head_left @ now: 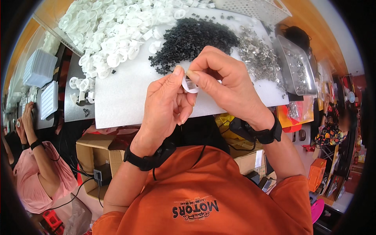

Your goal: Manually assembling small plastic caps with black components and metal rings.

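A small white round plastic part [191, 87] with a clear middle is held up above the front of a white foam sheet [125, 102]. My left hand [165, 100] grips it between thumb and fingers, its other fingers curled beneath. My right hand [227, 82] is closed in a pinch at the part's upper edge, its thumb tip against it; whatever lies in that pinch is too small and hidden to name. Beyond my hands lies a heap of small black pieces [196, 41]. To its left spreads a large pile of white plastic parts [111, 29], and to its right small metal pieces [258, 55].
A clear plastic bin [299, 74] stands right of the sheet, and a white perforated basket [254, 9] at the back. Several white parts [84, 85] lie on the dark surface at left. Another person's hands [26, 121] work at far left. Cardboard boxes [98, 156] sit below.
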Demonstrator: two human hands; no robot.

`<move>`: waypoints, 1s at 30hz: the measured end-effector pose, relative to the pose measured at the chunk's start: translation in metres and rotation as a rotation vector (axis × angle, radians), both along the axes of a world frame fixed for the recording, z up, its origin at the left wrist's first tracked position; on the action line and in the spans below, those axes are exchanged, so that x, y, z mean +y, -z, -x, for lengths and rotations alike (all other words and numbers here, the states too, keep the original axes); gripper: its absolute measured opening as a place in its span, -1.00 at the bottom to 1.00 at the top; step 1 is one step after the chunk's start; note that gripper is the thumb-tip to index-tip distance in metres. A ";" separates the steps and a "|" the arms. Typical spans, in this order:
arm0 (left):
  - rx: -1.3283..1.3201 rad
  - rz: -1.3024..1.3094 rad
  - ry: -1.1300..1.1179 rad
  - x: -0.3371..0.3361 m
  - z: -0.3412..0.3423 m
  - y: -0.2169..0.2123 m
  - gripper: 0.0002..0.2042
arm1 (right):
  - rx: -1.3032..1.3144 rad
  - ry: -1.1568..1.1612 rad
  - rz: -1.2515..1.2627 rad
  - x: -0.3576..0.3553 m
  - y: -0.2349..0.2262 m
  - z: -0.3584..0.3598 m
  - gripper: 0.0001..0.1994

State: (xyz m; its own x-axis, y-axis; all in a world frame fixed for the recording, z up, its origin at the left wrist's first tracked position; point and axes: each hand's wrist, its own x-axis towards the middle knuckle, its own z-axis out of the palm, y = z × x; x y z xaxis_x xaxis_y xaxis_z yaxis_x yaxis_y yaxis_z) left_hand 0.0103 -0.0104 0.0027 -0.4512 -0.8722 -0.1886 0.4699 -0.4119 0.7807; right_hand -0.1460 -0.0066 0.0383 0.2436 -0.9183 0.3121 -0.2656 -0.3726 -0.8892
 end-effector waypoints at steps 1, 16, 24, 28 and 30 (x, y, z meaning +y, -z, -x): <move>0.005 -0.001 0.002 0.000 0.000 0.000 -0.58 | 0.000 0.001 0.000 -0.001 0.001 0.001 -0.93; -0.018 0.001 -0.001 -0.001 0.000 0.001 -0.58 | -0.112 -0.053 -0.158 -0.001 0.004 0.002 -0.95; -0.088 0.019 0.014 0.001 0.000 0.001 -0.59 | -0.179 -0.115 -0.285 -0.001 0.006 0.005 -0.95; -0.109 0.055 0.045 0.001 0.000 0.002 -0.59 | -0.147 -0.128 -0.425 -0.003 0.000 0.014 -0.92; -0.115 0.072 0.068 0.001 0.000 0.002 -0.59 | -0.189 -0.230 -0.556 -0.005 0.001 0.019 -0.80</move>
State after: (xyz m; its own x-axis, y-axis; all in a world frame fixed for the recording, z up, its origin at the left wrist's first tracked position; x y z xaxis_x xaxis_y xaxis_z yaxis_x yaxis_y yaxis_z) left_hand 0.0106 -0.0095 0.0005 -0.4891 -0.8534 -0.1804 0.3482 -0.3806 0.8567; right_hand -0.1646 -0.0119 0.0369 0.4416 -0.8862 -0.1399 -0.0533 0.1298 -0.9901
